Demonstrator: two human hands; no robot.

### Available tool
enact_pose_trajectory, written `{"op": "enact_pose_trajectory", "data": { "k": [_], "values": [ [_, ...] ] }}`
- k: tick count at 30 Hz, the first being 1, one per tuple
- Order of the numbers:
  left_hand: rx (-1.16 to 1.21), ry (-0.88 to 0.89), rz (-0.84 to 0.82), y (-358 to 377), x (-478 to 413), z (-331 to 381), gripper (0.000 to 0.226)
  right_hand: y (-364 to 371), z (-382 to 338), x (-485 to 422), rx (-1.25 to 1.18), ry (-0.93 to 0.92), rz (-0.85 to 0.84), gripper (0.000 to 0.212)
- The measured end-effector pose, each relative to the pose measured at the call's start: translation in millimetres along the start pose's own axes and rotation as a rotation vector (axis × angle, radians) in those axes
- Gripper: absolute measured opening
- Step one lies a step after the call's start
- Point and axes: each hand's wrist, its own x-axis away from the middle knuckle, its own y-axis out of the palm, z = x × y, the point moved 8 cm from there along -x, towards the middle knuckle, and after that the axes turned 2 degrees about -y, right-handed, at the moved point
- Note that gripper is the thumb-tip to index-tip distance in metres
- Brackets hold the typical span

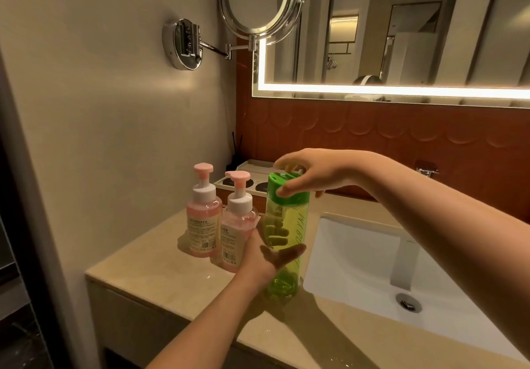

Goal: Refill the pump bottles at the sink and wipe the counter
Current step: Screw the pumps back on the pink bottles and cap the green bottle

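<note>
At the desk point(160, 277) edge left of the sink point(358, 254), a green bottle point(285, 236) stands upright w/ the left hand point(265, 256) wrapped round its body, fingers point(276, 232) seen thru the plastic. Right hand point(312, 175) sits on the green cap point(286, 189), fingers closed around it. Two pink pump bottles point(203, 219) wait just beside, pumps on. Looks like the cap-opening step, pre-refill. Next: twist cap off w/ left holding firm, then unscrew a pump & pour.
</note>
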Motion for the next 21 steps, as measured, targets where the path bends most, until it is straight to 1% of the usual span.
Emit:
{"op": "enact_pose_trajectory", "data": {
  "k": [1,4,6,9,11,12,14,16,18,21],
  "values": [
    [-0.012,0.01,0.003,0,0,0,0.062,2,-1,1,0.006,-0.012,-0.009,0.056],
    [-0.027,0.007,0.016,-1,0,0,0.06,0,-4,0,0.068,-0.052,0.089,0.057],
    [-0.033,-0.003,0.004,-1,-1,0,0.059,3,-3,-2,0.074,-0.052,0.107,0.059],
    [-0.031,0.038,-0.002,-2,-1,11,0.072,7,-4,-3,0.066,-0.079,0.107,0.058],
    [-0.009,0.094,0.025,-3,1,27,0.078,7,-6,-2,0.059,-0.096,0.112,0.057],
    [0.003,0.116,0.051,-5,0,35,0.076,6,-7,-2,0.059,-0.101,0.117,0.057],
    [0.004,0.155,0.104,-8,-3,50,0.064,5,-6,-1,0.062,-0.097,0.123,0.056],
    [-0.018,0.174,0.122,-8,-5,58,0.058,5,-4,-2,0.091,-0.081,0.139,0.057],
    [-0.043,0.179,0.139,-8,-3,60,0.056,5,-5,-3,0.152,-0.057,0.171,0.057],
    [-0.039,0.165,0.193,-6,0,54,0.059,2,-6,-4,0.291,0.012,0.268,0.059]
  ]
}}
